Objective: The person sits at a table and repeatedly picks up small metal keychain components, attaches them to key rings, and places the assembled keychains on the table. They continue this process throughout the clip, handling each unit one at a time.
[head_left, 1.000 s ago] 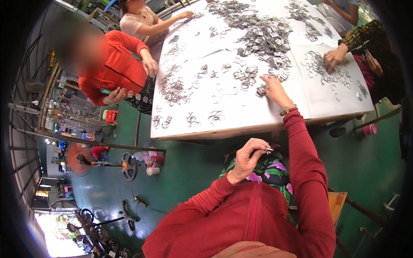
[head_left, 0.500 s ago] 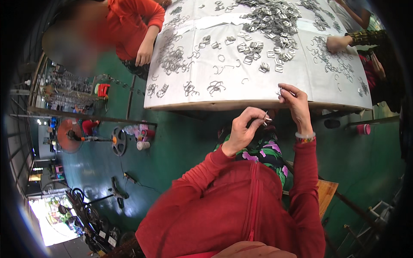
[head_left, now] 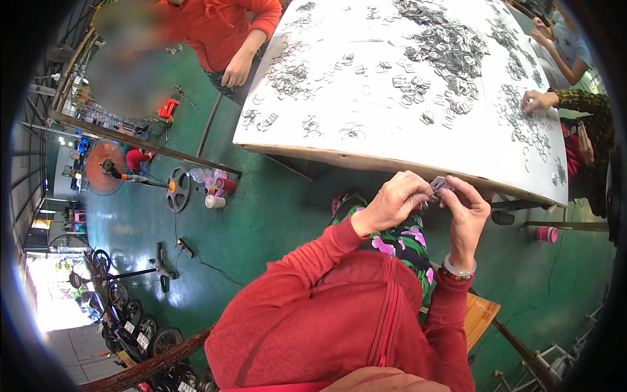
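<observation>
Just in front of the table's near edge, my left hand (head_left: pixel 397 201) and my right hand (head_left: pixel 467 212) meet with bent, closed fingers. Between their fingertips is a small grey slotted metal buckle (head_left: pixel 438 184), pinched by my right hand and touched by the left fingertips. Thin shiny metal bits (head_left: pixel 423 204) show under the left fingers; their exact shape is hard to make out. On the white-covered table (head_left: pixel 372 124), similar buckles (head_left: pixel 444 49) lie heaped toward the back, and loose curved wire rings (head_left: pixel 287 75) are spread in clusters.
A person in an orange-red top (head_left: pixel 225 32) stands at the table's left side. Across on the right, another person's hand (head_left: pixel 539 101) is over wire rings. A standing fan (head_left: pixel 108 166), a pink container (head_left: pixel 546 234) and a wooden stool (head_left: pixel 480 320) are on the green floor.
My hands have come together, the right one lowered from the table edge toward the left. A buckle now shows between the fingertips. The view has turned slightly.
</observation>
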A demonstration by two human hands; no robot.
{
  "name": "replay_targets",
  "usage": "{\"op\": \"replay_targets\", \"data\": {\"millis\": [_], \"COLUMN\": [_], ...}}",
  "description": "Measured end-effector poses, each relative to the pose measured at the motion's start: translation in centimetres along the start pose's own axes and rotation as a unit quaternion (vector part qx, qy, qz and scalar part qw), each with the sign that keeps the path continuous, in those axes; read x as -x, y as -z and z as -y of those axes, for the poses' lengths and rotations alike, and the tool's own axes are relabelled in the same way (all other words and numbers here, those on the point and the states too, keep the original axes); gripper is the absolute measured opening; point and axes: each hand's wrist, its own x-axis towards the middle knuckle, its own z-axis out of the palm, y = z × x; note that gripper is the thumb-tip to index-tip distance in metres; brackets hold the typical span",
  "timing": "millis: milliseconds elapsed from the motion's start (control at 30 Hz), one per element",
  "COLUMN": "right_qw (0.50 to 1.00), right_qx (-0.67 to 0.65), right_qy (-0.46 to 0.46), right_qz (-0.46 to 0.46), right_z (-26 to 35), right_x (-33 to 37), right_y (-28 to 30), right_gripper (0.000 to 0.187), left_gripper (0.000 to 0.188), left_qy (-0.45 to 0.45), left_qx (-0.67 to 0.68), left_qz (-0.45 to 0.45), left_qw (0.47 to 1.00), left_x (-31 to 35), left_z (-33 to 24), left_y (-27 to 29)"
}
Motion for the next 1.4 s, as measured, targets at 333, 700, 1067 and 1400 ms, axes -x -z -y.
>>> {"op": "replay_targets", "data": {"millis": [333,700,1067,1400], "right_qw": [0.994,0.995,0.997,0.995], "right_qx": [-0.076,-0.033,-0.044,-0.014], "right_qy": [-0.076,-0.084,-0.046,-0.041], "right_qz": [-0.023,-0.030,-0.041,-0.091], "right_z": [-2.7,-2.2,-3.5,-2.0], "right_x": [-0.4,-0.8,2.2,4.6], "right_y": [0.5,1.7,2.0,0.0], "right_gripper": [0.017,0.016,0.019,0.021], "left_gripper": [0.020,0.011,0.017,0.009], "left_qy": [0.164,0.222,0.046,0.008], "left_qx": [-0.085,-0.497,-0.176,-0.005], "left_qz": [-0.174,-0.077,-0.159,-0.021], "left_qw": [0.967,0.835,0.970,1.000], "left_x": [-3.9,-11.5,-9.3,-0.2], "left_z": [9.4,25.5,10.4,-4.8], "left_y": [6.1,8.3,7.2,1.6]}}
